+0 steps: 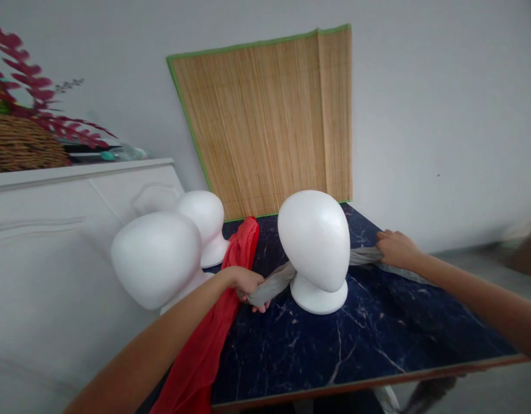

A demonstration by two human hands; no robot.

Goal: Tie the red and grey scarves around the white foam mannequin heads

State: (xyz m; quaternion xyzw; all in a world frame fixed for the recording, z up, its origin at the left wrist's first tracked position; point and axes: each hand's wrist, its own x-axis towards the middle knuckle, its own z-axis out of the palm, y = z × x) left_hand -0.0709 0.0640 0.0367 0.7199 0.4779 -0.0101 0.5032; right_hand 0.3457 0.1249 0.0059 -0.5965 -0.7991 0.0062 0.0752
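A white foam head (pixel 315 238) stands upright on its round base on the dark blue marbled table (pixel 308 356). Behind its neck passes a grey scarf (pixel 274 284), which comes out on both sides. My left hand (pixel 248 286) grips the scarf left of the head, fingers closed round it. On the right, my right hand (pixel 395 248) is closed on the other stretch of the scarf, and a loose tail hangs past it over the table. The part of the scarf behind the neck is hidden.
Two more white foam heads (pixel 157 259) stand at the left. A red scarf (pixel 209 345) runs along the table's left side under my left forearm. Behind are a bamboo mat (pixel 269 121) and a white cabinet (pixel 76 230) bearing a wicker basket (pixel 24 144).
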